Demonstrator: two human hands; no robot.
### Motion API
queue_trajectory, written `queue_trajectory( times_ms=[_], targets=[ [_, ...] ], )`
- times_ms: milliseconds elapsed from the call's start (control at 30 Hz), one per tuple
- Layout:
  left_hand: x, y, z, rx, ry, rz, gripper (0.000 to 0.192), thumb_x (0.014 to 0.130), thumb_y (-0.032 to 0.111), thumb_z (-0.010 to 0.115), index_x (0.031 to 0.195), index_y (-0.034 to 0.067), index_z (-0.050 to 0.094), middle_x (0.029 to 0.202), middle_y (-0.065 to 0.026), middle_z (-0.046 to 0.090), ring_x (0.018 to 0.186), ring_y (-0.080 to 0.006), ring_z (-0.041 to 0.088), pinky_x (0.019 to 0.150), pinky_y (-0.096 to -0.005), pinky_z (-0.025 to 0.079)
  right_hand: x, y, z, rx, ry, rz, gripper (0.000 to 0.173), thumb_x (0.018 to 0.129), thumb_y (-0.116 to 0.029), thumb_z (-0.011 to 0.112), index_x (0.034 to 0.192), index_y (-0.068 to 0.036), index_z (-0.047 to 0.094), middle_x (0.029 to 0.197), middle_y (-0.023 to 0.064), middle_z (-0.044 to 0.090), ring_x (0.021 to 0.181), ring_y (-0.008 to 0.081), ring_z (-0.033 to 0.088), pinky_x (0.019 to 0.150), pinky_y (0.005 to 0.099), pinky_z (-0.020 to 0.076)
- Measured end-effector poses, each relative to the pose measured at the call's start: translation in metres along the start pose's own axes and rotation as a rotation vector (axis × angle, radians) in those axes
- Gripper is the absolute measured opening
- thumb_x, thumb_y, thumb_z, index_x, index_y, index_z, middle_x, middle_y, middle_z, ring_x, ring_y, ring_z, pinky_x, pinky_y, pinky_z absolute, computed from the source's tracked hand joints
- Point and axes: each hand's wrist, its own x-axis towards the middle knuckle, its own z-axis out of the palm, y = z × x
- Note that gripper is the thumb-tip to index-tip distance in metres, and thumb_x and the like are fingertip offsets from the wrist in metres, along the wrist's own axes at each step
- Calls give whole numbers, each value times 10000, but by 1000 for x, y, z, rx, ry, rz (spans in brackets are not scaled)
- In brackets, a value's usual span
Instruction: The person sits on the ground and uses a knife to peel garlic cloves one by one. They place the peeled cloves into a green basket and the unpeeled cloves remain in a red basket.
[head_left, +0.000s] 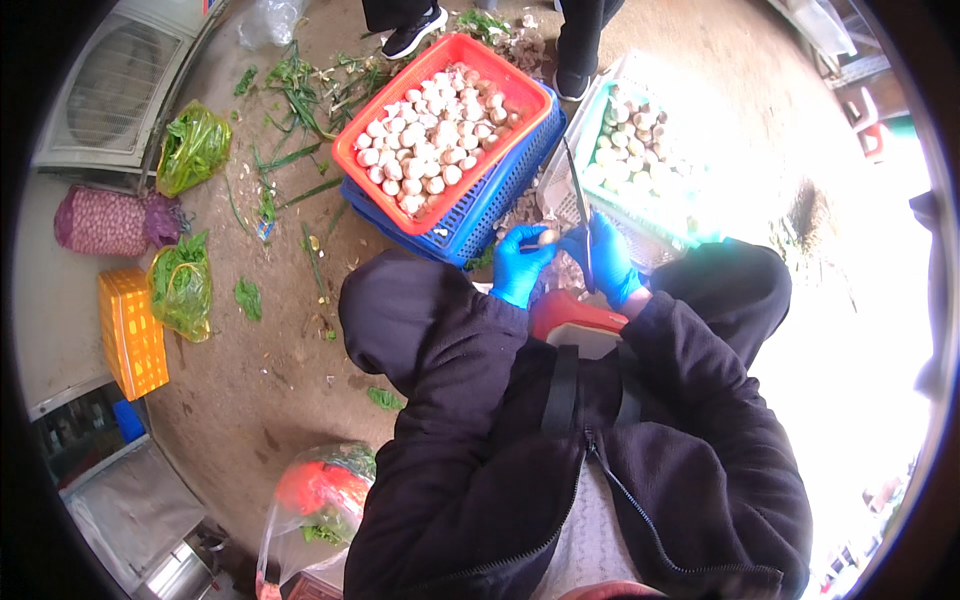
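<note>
My left hand (519, 262), in a blue glove, pinches a small pale bulb (548, 238), probably garlic, between thumb and fingers. A knife (577, 184) is in my gloved right hand (606, 259), its long blade pointing away from me. The two hands almost meet above scattered papery skins. Just beyond them a red plastic basket (346, 142) full of garlic bulbs (427, 142) rests on blue plastic crates (480, 217). To the right, a pale green basket (641, 208) holds more bulbs (630, 142), partly washed out by glare.
Another person's shoes (414, 34) are beyond the red basket. Green leaf scraps (300, 97) litter the floor. At left are bags of greens (193, 146), a purple net sack of bulbs (105, 221) and an orange box (131, 334). A clear plastic bag (315, 495) lies beside me.
</note>
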Motion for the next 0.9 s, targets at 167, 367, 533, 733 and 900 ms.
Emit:
queue_trajectory(
  times_ms=[167,367,533,733,900],
  targets=[
    [0,1,-1,-1,-23,36,207,716,15,672,911,44,608,871,-38,620,751,-108,582,643,-224,485,-6,-11,1,-113,13,-71,373,749,-73,655,1054,2,452,748,2,520,691,62,457,617,220,417],
    [3,-1,1,-17,-23,118,231,691,1,679,905,19,595,883,-58,622,788,-128,591,714,-252,486,0,1,2,352,25,130,306,759,-58,638,1022,-1,494,767,8,525,711,65,470,626,221,424],
    [-4,1,-1,142,47,118,230,692,26,694,900,20,597,844,-59,624,772,-133,595,708,-262,484,4,17,5,215,5,62,261,772,-32,595,1015,-1,507,756,6,530,697,71,477,623,232,431],
    [4,-4,1,145,60,168,241,680,-6,692,897,29,593,866,-54,622,787,-132,590,707,-263,489,6,9,6,221,55,98,193,784,-11,563,970,11,513,769,25,540,712,72,471,624,236,433],
    [5,-9,0,117,58,104,221,693,-6,683,891,10,586,860,-64,614,754,-127,591,692,-249,491,4,8,5,330,29,134,289,760,-49,623,1004,12,482,774,22,547,706,75,489,629,224,429]
  ],
)
